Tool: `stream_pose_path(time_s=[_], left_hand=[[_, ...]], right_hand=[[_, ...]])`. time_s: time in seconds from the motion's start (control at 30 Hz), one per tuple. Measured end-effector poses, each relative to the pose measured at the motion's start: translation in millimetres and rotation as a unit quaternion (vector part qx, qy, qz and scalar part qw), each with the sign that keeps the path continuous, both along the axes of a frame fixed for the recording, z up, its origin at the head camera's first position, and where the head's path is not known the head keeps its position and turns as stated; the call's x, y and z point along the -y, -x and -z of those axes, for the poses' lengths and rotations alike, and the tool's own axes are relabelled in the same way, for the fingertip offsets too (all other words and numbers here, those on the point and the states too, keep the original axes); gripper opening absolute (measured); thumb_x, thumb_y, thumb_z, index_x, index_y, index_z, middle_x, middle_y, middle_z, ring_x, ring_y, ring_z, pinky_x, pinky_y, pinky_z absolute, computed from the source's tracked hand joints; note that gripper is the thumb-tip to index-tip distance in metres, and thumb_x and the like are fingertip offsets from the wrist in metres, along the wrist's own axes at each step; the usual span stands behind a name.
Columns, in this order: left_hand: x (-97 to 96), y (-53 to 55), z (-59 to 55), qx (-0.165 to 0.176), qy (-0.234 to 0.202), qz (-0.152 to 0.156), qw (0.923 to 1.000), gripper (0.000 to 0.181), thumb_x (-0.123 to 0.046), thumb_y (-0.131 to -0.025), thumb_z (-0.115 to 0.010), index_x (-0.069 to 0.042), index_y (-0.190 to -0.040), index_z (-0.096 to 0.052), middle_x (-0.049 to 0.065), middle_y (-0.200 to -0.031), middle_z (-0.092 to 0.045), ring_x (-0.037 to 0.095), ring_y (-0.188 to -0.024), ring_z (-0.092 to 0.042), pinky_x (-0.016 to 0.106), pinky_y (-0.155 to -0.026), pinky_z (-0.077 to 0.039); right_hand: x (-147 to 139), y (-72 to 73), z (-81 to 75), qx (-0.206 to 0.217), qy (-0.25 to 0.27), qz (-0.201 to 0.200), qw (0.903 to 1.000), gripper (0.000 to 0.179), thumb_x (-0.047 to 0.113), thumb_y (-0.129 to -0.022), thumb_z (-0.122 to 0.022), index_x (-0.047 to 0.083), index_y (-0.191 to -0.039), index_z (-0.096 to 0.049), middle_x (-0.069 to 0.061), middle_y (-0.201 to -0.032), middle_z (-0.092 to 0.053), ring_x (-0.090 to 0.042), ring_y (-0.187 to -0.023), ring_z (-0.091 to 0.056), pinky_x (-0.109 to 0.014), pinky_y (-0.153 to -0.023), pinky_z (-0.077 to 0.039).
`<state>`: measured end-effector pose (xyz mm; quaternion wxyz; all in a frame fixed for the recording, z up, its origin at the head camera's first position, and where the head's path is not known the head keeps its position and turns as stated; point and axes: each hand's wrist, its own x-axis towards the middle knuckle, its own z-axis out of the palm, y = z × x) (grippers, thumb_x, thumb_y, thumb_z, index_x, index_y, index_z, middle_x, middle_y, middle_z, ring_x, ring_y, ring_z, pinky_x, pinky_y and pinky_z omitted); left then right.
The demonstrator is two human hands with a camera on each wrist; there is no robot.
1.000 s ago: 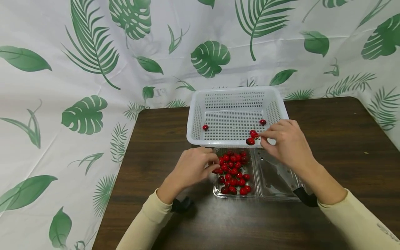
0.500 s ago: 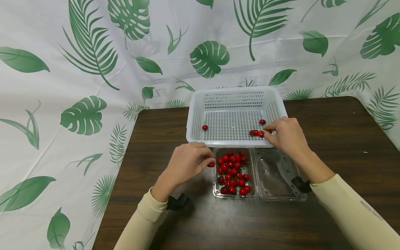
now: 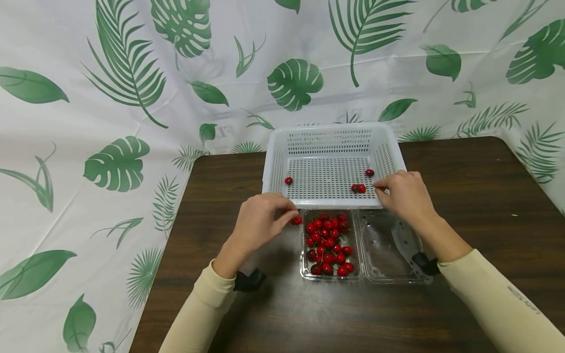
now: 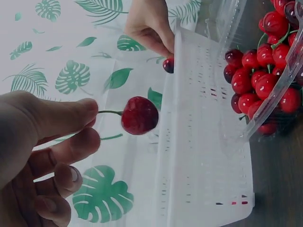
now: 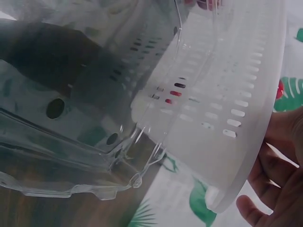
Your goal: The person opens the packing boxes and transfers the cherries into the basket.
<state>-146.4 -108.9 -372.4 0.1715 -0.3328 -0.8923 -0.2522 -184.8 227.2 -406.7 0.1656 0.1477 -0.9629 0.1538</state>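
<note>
My left hand (image 3: 260, 220) pinches the stem of a red cherry (image 4: 139, 115) between thumb and forefinger. It is left of a clear plastic clamshell (image 3: 332, 276), near the front of a white perforated basket (image 3: 326, 201). Many cherries (image 3: 328, 242) fill the clamshell's left half; its open lid (image 3: 388, 245) lies flat to the right. My right hand (image 3: 406, 196) is over the basket's right front corner, thumb and forefinger together. At its fingertips a cherry (image 4: 168, 65) shows above the rim in the left wrist view. More cherries (image 3: 289, 181) lie on the basket floor.
Everything stands on a dark wood table (image 3: 220, 196). Behind it and along the left hangs a white cloth (image 3: 220, 63) with green leaf prints. The basket is directly behind the clamshell, their edges close together.
The left hand has moved left and away from the clamshell, bringing a cherry out with it. My right hand has shifted slightly right over the basket corner.
</note>
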Motion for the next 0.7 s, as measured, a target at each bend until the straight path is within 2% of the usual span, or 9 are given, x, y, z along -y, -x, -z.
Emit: stream_pose_path(time_s=[0.2,0.3,0.4,0.53,0.63,0.7], left_hand=[[2.6,13.6,2.7,0.006,-0.038,-0.016,0.9991,0.005,-0.022,-0.085,-0.078,-0.017,-0.085,-0.076,-0.008,-0.080,-0.068,0.007,-0.060,-0.050,0.026,-0.050,-0.041],[3.8,23.0,6.4,0.015,-0.074,-0.039,0.9964,0.005,-0.021,-0.085,-0.077,-0.015,-0.085,-0.077,-0.008,-0.073,-0.066,0.008,-0.057,-0.048,0.027,-0.049,-0.038],[4.6,32.6,10.1,0.026,-0.125,-0.077,0.9888,0.006,-0.021,-0.086,-0.077,-0.015,-0.084,-0.077,-0.008,-0.065,-0.062,0.009,-0.054,-0.046,0.029,-0.046,-0.035],[4.6,44.8,13.7,0.022,-0.183,-0.124,0.9750,0.006,-0.020,-0.085,-0.078,-0.013,-0.084,-0.077,-0.006,-0.061,-0.060,0.014,-0.054,-0.048,0.030,-0.046,-0.034],[4.1,53.3,16.8,0.020,-0.196,-0.143,0.9699,0.007,-0.020,-0.085,-0.077,-0.013,-0.084,-0.077,-0.004,-0.062,-0.062,0.016,-0.055,-0.050,0.031,-0.047,-0.036],[3.7,58.5,20.0,0.020,-0.193,-0.150,0.9694,0.009,-0.021,-0.085,-0.077,-0.012,-0.085,-0.077,-0.004,-0.063,-0.062,0.016,-0.056,-0.050,0.031,-0.048,-0.036]], right_hand=[[-1,-2.7,1.8,-0.009,-0.010,0.000,0.9999,0.016,0.009,-0.080,-0.074,0.004,-0.095,-0.079,-0.017,-0.084,-0.072,-0.036,-0.078,-0.062,-0.055,-0.080,-0.038],[-1,-3.2,1.8,-0.015,-0.014,0.001,0.9998,0.016,0.009,-0.080,-0.074,0.005,-0.095,-0.079,-0.016,-0.085,-0.072,-0.035,-0.079,-0.063,-0.054,-0.079,-0.038],[-1,-4.5,1.6,-0.020,-0.017,0.002,0.9997,0.016,0.010,-0.080,-0.074,0.005,-0.095,-0.078,-0.014,-0.085,-0.072,-0.035,-0.080,-0.063,-0.054,-0.077,-0.038],[1,-7.5,2.0,-0.032,-0.017,0.002,0.9993,0.018,0.011,-0.080,-0.074,0.004,-0.097,-0.078,-0.013,-0.088,-0.073,-0.035,-0.080,-0.064,-0.055,-0.078,-0.039],[4,-11.5,2.5,-0.043,-0.010,-0.001,0.9990,0.019,0.012,-0.080,-0.075,0.004,-0.097,-0.077,-0.014,-0.090,-0.073,-0.034,-0.081,-0.065,-0.054,-0.078,-0.039],[8,-15.3,1.3,-0.055,-0.003,-0.009,0.9985,0.019,0.012,-0.079,-0.076,0.004,-0.096,-0.077,-0.014,-0.090,-0.073,-0.033,-0.083,-0.065,-0.053,-0.077,-0.039]])
